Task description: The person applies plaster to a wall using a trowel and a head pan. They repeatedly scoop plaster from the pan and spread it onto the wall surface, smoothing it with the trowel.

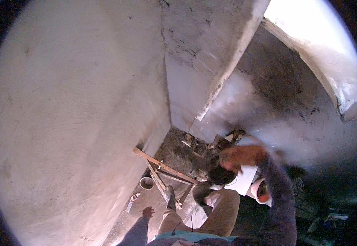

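Note:
My right hand (pixel 244 158) reaches forward at chest height, smeared by motion, so its fingers and anything in them are unclear. Just below it in the picture is a dark round container (pixel 221 175), partly covered by the hand. Whether the two touch, I cannot tell. Down at my left side hangs my left hand (pixel 148 212), open with its fingers slightly apart and nothing visible in it. A wooden trestle (pixel 166 167) stands near my foot, against the left wall.
On the floor are a small bucket (pixel 147 183) and a bottle (pixel 135 197). A white board (pixel 247 180) and a pail with something orange (pixel 261 192) lie right of my legs. Rubble (pixel 188 141) fills the corner between grey plastered walls (pixel 72 102). A bright opening (pixel 318 33) is at upper right.

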Demonstrator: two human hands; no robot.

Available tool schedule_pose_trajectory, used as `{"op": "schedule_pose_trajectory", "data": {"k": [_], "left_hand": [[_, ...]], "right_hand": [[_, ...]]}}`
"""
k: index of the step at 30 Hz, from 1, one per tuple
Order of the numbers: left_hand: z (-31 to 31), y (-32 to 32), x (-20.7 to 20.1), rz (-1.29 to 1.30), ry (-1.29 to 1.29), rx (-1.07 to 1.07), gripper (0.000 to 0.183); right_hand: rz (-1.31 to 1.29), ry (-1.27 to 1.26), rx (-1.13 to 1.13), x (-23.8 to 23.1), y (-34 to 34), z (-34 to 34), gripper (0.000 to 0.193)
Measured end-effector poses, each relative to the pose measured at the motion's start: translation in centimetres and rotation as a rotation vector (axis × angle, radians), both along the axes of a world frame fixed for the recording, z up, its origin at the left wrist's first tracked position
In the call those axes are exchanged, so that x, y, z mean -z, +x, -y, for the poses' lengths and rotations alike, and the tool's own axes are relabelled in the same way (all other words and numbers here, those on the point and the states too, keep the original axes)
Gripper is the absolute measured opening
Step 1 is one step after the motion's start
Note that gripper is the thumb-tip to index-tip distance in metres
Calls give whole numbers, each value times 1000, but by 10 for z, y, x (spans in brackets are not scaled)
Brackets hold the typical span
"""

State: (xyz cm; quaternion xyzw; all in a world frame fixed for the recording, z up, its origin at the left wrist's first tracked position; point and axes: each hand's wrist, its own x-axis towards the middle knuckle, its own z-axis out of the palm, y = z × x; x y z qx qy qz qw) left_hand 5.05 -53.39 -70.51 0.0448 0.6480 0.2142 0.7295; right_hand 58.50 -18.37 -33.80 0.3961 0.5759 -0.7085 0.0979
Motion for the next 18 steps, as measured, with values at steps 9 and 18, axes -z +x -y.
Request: {"op": "schedule_pose_trajectory", "data": {"k": [9, 18], "left_hand": [[69, 29, 13, 24, 77, -346, 45], [118, 24, -9, -71, -65, -249, 53]], "right_hand": [[-112, 1103, 498, -111, -6, -242, 44], [768, 1631, -59, 56, -60, -226, 35]]}}
